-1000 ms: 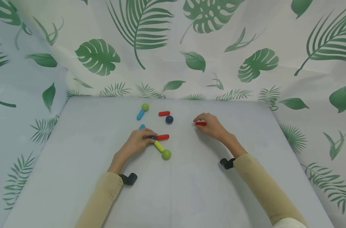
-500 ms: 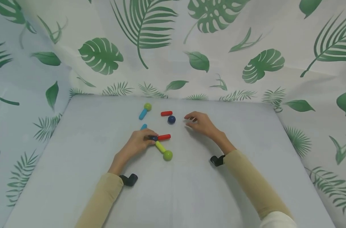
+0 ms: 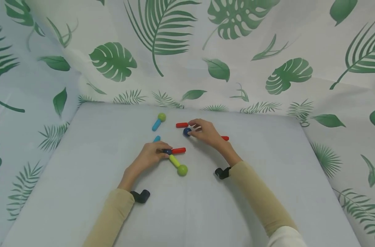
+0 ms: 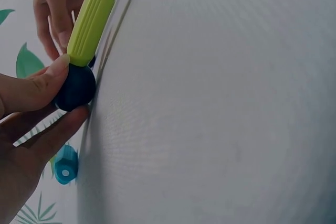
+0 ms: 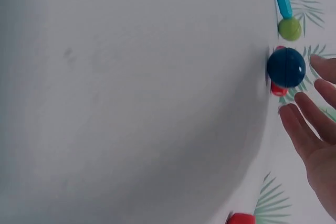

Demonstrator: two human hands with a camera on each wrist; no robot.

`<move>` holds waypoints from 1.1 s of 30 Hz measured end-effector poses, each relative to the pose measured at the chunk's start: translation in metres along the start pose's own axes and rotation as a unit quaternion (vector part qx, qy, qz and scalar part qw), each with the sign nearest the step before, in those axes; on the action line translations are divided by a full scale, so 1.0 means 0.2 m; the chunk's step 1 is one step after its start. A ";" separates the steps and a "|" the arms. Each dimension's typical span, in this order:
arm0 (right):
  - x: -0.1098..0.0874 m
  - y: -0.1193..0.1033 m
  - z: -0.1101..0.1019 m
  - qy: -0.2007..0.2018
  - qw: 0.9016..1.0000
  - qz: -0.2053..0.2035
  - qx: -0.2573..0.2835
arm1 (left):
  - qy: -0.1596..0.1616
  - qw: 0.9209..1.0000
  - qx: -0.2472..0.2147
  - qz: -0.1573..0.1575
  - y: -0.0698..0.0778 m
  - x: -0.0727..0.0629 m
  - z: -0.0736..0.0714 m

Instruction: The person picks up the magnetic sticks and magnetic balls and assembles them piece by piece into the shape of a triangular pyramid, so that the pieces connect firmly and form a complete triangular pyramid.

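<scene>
My left hand [image 3: 150, 153] pinches a dark blue ball [image 4: 76, 88] between thumb and fingers. From that ball a red stick [image 3: 178, 150] points right, and a yellow-green stick [image 3: 174, 160] runs to a green ball [image 3: 182, 170]. A second dark blue ball [image 5: 286, 67] rests on the table beside my right hand [image 3: 207, 132]. In the right wrist view, the fingers are spread and a small gap separates them from this ball. Just behind it lies another red stick [image 3: 182, 125].
A blue stick [image 3: 156, 125] joined to a green ball [image 3: 162, 117] lies at the back left. Another blue stick [image 3: 156, 139] shows partly behind my left hand. Past my right wrist, a red stick [image 3: 225, 138] is partly hidden. A leaf-patterned cloth [image 3: 175, 79] hangs behind the white table.
My right hand has let go of a red stick, which stays on the table, and moved left to the loose dark blue ball. My left hand keeps its hold in place.
</scene>
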State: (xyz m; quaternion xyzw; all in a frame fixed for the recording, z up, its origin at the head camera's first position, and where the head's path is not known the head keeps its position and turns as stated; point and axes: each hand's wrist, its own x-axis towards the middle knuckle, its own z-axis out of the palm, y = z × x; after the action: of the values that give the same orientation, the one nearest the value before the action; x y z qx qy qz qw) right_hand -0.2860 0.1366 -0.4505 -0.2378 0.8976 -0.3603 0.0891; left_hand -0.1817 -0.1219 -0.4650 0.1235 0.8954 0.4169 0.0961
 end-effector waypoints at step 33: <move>-0.14 -0.05 0.06 -0.073 0.996 -0.044 -0.008 | 0.038 0.999 -0.002 -0.009 0.02 0.00 0.04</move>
State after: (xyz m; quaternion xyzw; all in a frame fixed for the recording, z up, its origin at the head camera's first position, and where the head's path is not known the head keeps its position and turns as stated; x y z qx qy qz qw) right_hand -0.2530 0.1368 -0.4523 -0.3033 0.8803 -0.3384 0.1367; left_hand -0.1789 -0.1141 -0.4663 0.0989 0.8986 0.4223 0.0662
